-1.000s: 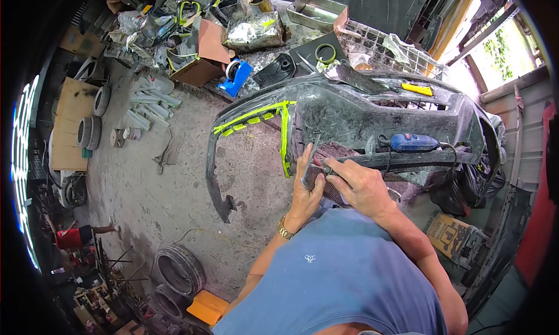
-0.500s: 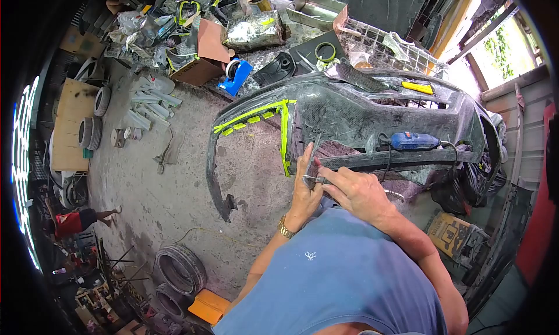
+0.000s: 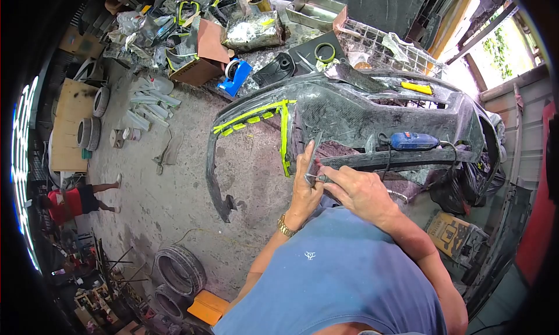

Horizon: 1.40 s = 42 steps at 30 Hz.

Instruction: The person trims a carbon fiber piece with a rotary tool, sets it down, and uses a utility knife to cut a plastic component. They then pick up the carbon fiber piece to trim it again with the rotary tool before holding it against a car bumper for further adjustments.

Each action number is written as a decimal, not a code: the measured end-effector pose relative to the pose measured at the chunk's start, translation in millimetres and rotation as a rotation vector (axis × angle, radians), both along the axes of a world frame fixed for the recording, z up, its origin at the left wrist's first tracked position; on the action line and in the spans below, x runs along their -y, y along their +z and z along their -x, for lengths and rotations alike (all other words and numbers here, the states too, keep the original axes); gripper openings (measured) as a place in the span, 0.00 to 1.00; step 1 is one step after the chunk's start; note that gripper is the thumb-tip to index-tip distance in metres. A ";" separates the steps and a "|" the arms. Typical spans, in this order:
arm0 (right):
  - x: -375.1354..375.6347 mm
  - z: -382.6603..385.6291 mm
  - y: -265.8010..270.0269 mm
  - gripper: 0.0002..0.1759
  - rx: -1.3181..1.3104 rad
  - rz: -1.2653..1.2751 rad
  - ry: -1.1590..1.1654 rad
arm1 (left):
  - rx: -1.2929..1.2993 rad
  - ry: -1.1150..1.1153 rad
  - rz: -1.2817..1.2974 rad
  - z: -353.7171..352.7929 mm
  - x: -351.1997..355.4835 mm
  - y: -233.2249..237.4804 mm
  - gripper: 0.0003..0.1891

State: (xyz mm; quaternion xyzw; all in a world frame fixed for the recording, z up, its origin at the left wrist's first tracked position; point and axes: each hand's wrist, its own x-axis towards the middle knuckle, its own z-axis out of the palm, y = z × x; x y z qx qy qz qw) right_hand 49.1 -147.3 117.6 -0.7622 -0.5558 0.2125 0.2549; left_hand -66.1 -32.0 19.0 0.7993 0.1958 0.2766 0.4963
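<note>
My left hand [image 3: 304, 189], with a gold watch at its wrist, is closed around a thin grey strip [image 3: 315, 149] that points away from me. My right hand [image 3: 362, 192] meets it at chest height and pinches a small metal-tipped tool [image 3: 318, 178] against the strip; its exact kind is hard to make out. Just beyond both hands lies a black car bumper [image 3: 343, 114], with bright green tape [image 3: 284, 131] along one opening. On the bumper's right part rest a blue corded rotary tool [image 3: 414, 141] and a yellow-handled cutter [image 3: 417, 88].
Behind the bumper, a cluttered bench holds a blue tape dispenser [image 3: 236, 78], a green tape roll [image 3: 325, 52], a cardboard box [image 3: 201, 67] and a metal tray [image 3: 316, 12]. Tires [image 3: 181, 270] lie on the floor at left. A person in red [image 3: 65, 205] walks there.
The person in red at far left has moved further into view, toward the bottom of a stride. Both my hands stay almost in place, with only a slight shift of the fingers.
</note>
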 end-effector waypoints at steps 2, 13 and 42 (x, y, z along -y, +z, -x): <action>-0.1 -6.4 -4.7 0.18 -0.109 -0.150 -0.080 | 0.094 0.060 0.256 -0.4 2.9 1.8 0.33; 46.1 -72.2 -7.5 0.23 -0.654 -0.372 -0.634 | 0.339 -0.218 1.414 7.5 -28.5 1.6 0.17; -44.1 -7.6 9.6 0.16 0.029 -0.323 -0.352 | 0.180 -0.205 0.886 21.0 -52.4 6.5 0.16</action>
